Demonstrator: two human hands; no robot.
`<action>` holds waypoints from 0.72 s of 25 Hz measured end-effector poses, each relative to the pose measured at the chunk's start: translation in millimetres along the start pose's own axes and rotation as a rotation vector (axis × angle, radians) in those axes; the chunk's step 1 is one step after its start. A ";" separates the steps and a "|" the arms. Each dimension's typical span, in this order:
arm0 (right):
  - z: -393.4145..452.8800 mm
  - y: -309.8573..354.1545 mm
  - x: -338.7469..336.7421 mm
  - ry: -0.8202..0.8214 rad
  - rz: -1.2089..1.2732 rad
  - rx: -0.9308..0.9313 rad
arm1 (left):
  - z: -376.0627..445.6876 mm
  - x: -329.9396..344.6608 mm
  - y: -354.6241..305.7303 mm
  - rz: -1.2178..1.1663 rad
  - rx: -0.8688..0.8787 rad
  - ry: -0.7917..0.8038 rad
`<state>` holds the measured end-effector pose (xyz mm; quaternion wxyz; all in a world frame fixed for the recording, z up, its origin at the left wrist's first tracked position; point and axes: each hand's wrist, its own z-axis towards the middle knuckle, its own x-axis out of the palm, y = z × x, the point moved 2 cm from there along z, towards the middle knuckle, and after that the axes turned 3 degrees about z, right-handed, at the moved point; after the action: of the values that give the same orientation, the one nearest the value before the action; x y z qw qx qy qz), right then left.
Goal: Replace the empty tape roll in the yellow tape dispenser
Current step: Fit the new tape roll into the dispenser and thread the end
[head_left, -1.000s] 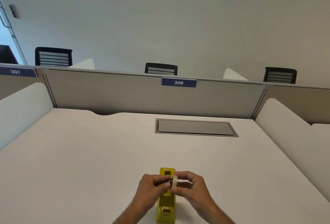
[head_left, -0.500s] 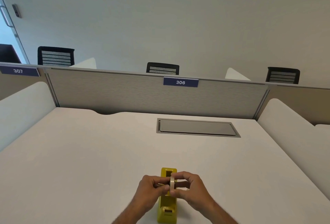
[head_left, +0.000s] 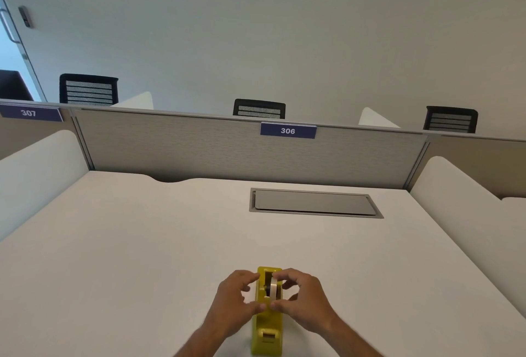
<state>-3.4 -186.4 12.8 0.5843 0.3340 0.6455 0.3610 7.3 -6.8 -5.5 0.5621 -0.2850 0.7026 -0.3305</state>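
The yellow tape dispenser point(head_left: 267, 325) stands on the white desk point(head_left: 142, 242) at the bottom centre, its cutter end nearest me. A whitish tape roll point(head_left: 273, 287) on a dark hub sits upright in the dispenser's slot. My left hand point(head_left: 236, 299) is on the dispenser's left side, with forefinger and thumb touching its top edge. My right hand point(head_left: 304, 297) is on the right side, its forefinger over the roll's top and its thumb at the roll's near edge. Much of the dispenser's sides is hidden by my hands.
A grey flush cable hatch point(head_left: 314, 203) lies in the desk beyond the dispenser. A grey partition point(head_left: 199, 151) labelled 306 closes the back, and white side screens point(head_left: 461, 200) flank the desk. Black chairs point(head_left: 259, 108) stand behind the partition.
The roll and dark hub, held together above the dispenser before, now sit down in its slot. Both hands have dropped and spread to either side of the dispenser.
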 end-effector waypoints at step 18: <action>13.9 -7.9 7.0 -0.033 -0.215 0.008 | 3.4 9.6 3.5 0.501 0.007 0.179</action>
<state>9.7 -183.4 1.6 0.6288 0.2709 0.6696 0.2881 8.6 -12.5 -14.5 0.5627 -0.0702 0.7971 -0.2074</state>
